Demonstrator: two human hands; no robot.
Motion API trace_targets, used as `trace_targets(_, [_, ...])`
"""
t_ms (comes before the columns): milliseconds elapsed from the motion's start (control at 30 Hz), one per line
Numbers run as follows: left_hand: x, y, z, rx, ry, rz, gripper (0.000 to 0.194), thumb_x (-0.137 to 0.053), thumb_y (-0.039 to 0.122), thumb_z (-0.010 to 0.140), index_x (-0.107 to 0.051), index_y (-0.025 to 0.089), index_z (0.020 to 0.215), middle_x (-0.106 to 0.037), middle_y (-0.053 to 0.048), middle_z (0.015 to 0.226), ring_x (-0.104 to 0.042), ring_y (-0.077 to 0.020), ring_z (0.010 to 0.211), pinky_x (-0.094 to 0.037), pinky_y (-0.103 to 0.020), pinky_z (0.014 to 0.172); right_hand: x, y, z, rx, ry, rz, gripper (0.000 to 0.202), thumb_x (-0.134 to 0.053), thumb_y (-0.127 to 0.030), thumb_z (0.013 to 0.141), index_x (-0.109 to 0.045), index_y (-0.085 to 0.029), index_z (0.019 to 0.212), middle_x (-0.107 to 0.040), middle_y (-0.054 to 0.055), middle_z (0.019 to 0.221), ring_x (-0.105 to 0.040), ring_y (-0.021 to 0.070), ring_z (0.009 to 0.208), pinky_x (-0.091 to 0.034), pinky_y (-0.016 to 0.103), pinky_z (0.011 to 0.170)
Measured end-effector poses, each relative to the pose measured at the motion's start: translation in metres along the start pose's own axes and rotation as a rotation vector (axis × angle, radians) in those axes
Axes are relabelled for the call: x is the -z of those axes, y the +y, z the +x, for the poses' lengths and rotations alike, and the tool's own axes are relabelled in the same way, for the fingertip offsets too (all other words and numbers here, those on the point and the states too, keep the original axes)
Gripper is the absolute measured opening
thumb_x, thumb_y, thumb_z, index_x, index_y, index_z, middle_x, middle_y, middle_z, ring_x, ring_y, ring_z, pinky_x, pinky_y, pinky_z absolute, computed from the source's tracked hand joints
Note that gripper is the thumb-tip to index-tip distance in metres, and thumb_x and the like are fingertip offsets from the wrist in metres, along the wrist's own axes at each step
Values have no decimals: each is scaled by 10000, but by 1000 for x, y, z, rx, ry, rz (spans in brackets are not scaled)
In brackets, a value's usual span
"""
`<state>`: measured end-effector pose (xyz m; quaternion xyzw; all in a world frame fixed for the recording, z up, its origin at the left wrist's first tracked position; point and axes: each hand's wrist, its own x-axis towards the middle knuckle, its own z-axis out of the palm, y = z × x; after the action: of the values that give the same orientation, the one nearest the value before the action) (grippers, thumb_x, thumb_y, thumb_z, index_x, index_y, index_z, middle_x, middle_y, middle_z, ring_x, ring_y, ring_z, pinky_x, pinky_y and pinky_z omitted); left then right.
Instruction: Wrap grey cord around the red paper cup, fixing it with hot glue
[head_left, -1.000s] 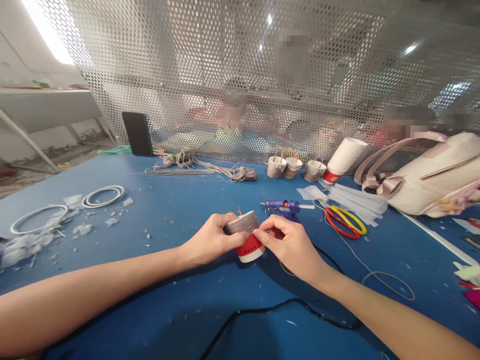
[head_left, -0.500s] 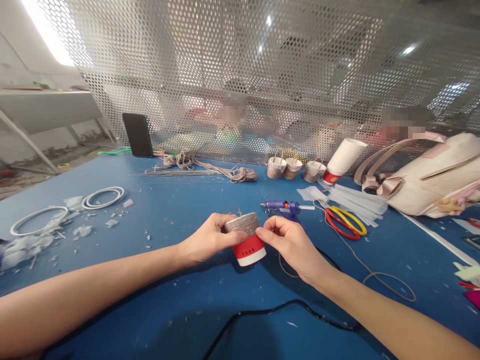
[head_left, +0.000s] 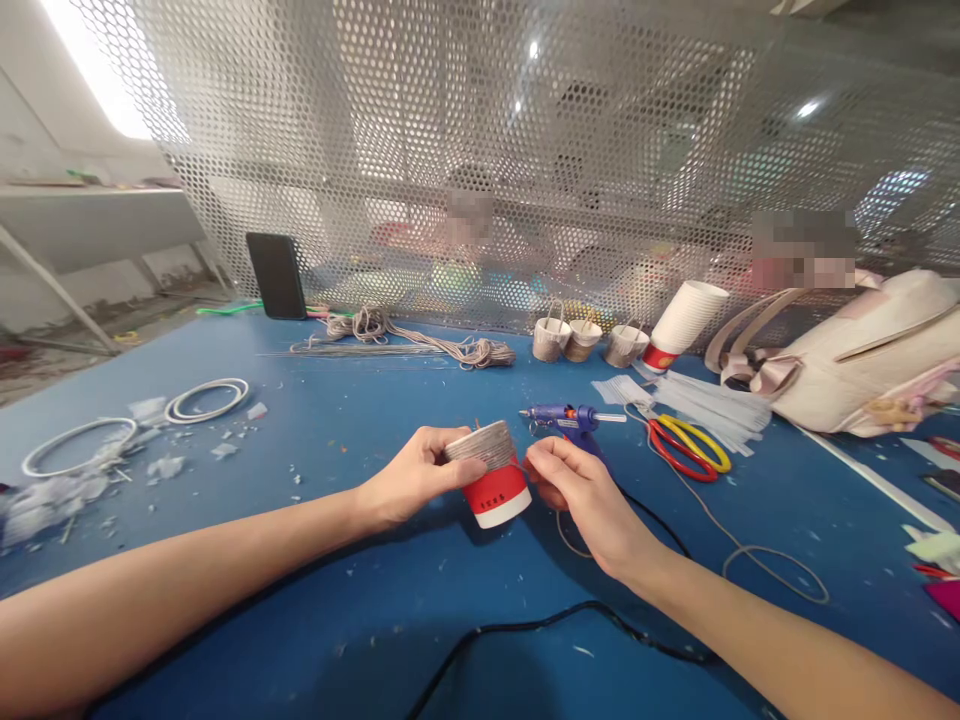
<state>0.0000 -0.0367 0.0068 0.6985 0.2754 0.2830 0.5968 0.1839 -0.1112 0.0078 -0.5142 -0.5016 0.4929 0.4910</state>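
A red and white paper cup (head_left: 496, 494) is tilted over the table, with grey-brown cord (head_left: 491, 445) wound in tight rows around its upper part. My left hand (head_left: 420, 474) grips the cup from the left, thumb across the front of the wound rows. Just right of the cup, my right hand (head_left: 585, 495) pinches the loose cord, its fingertips a small distance from the cup wall. Below that hand a loop of the cord (head_left: 568, 538) hangs or lies by the table; which one I cannot tell. Behind it lies a blue glue gun (head_left: 566, 416).
Red and yellow scissors (head_left: 686, 447), glue sticks (head_left: 716, 405) and a stack of paper cups (head_left: 690, 318) lie right. Cord-wrapped small cups (head_left: 551, 340) and cord bundles (head_left: 480, 352) line the back. A black cable (head_left: 525, 622) crosses in front. White rings (head_left: 206, 400) sit left.
My right hand has drawn slightly away from the cup, opening a small gap with cord between. The cup has turned slightly in my left hand.
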Motion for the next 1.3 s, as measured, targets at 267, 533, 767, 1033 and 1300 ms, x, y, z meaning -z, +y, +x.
trace_targets(267, [1,-4,1,-38,-1,44,288,-550,390,745,-631,114,719,-588,-36,763,-529,-178,761,-427,-296,747,-4,11,-6,57,-100,-218,548,-709,-382,708,-463,-203,1164,-592,17,852,-547,147,715,-459,284,635])
trace_targets(533, [-4,13,-3,-163,40,437,255,-481,331,781,-614,146,895,-573,-37,877,-514,-182,809,-429,-297,739,-5,22,-1,291,102,-501,464,-665,-295,710,-464,-212,1119,-639,67,1042,-645,184,812,-525,342,736])
trace_targets(767, [-19,20,-9,-284,192,741,150,-510,194,751,-587,171,878,-608,-33,862,-497,-184,845,-441,-305,761,-4,19,0,588,298,-956,453,-637,-286,679,-457,-183,1082,-637,91,1000,-661,237,783,-522,339,616])
trace_targets(1033, [-26,19,-11,-150,259,895,137,-544,248,736,-588,177,845,-557,-22,784,-529,-176,722,-434,-296,647,-4,21,0,695,284,-1120,365,-619,-299,735,-480,-169,1047,-649,74,947,-654,208,709,-496,305,547])
trace_targets(1300, [-25,18,-9,-115,227,698,110,-530,246,765,-527,166,689,-503,37,643,-426,-92,559,-351,-203,511,0,9,-3,877,208,-1156,113,-530,-243,868,-592,-168,925,-649,55,842,-622,162,690,-470,275,604])
